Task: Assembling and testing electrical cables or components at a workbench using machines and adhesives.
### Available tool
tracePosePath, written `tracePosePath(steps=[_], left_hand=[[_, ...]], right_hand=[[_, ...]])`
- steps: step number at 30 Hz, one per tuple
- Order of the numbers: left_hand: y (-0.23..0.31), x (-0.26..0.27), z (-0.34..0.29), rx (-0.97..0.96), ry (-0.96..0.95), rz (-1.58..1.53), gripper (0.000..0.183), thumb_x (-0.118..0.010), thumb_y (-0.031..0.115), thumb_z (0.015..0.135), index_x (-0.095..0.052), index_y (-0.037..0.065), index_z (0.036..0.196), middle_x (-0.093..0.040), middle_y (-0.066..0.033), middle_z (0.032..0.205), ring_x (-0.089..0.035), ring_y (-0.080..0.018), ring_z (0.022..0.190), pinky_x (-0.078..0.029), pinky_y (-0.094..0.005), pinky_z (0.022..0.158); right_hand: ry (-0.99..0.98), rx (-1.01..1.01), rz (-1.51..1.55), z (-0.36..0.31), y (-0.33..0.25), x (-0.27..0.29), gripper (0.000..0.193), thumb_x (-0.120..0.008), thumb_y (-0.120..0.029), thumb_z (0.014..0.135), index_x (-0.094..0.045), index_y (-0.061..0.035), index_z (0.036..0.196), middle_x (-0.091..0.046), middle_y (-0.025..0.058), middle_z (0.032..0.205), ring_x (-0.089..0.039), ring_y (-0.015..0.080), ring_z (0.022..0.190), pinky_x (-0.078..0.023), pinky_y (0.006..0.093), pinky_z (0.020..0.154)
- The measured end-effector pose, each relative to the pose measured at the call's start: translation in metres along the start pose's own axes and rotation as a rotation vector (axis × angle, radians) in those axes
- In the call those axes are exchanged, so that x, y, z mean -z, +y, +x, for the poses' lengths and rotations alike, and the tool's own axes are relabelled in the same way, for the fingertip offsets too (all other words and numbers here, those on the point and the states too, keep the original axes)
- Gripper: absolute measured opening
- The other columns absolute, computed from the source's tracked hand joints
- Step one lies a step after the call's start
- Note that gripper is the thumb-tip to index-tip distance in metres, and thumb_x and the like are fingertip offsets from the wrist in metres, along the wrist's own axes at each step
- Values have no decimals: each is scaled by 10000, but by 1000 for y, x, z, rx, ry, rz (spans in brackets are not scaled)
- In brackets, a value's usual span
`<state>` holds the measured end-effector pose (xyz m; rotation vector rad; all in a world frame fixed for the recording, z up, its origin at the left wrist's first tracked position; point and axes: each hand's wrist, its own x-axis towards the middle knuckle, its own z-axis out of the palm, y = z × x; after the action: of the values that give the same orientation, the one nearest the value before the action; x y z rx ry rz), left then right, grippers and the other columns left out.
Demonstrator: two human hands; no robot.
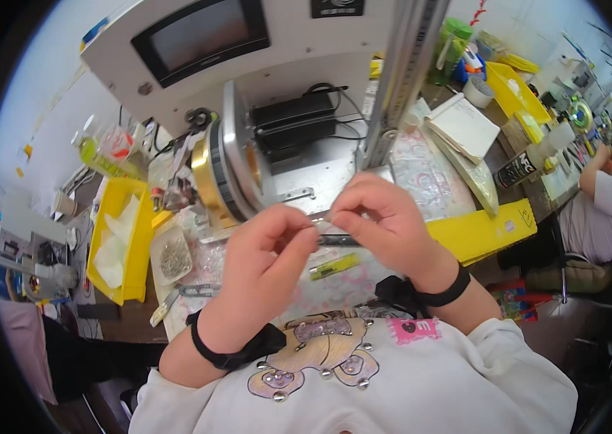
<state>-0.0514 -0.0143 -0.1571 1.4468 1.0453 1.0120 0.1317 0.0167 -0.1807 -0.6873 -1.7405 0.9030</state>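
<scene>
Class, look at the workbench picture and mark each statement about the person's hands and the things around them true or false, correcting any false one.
1. Both hands pinch one thin dark rod between them. True: the left hand and right hand hold the thin dark rod at its two ends.
2. The yellow bin holding white sheets is on the person's right. False: that yellow bin stands to the left.
3. A dark screen sits in the white machine above the hands. True: the screen.
4. The person's wrists are bare. False: each wrist wears a black band.
</scene>
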Motion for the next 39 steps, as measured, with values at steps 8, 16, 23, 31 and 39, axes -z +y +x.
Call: tracePosePath(steps=[8, 16, 23, 31, 39], left_hand=[[19, 32, -19, -520, 298, 113, 33, -478, 39, 853, -487, 9, 844, -482, -55, 728, -446, -130, 669, -359, -247, 638], [44, 38, -32, -731, 451, 136, 160, -485, 167, 887, -451, 28, 817, -431, -55, 686, -400, -134, 637, -305, -265, 593], [52, 28, -42, -723, 344, 121, 195, -536, 193, 871, -454, 31, 799, -441, -50, 669, -397, -136, 608, -303, -265, 575], [53, 33, -49, -791, 375, 190, 195, -533, 197, 875, -475, 34, 786, -458, -49, 647, -393, -133, 568, -299, -271, 538], [73, 23, -45, -863, 76, 818, 168, -652, -43, 621, -562, 33, 742, -536, -78, 633, -508, -251, 572, -382, -322, 526]], right_hand=[[-285, -528, -201, -29, 14, 42, 268, -583, -70, 811, -598, -15, 1072, -605, 49, 844, -523, 96, 693, -437, 232, 640], [406, 192, -939, 3, 12, 53, 307, -698, -158, 685, -539, -58, 928, -558, 99, 838, -530, 280, 775, -431, 367, 687], [457, 201, -1073, 32, 38, 47, 308, -670, -146, 711, -514, -66, 964, -537, 108, 885, -513, 312, 829, -412, 405, 732], [813, 141, -499, -19, 24, 60, 232, -527, -48, 803, -513, -10, 1031, -539, 143, 1001, -506, 289, 920, -392, 349, 852], [-545, -458, -523, -83, -100, 59, 259, -620, -172, 745, -607, -61, 979, -612, 139, 856, -585, 312, 815, -469, 378, 706]])
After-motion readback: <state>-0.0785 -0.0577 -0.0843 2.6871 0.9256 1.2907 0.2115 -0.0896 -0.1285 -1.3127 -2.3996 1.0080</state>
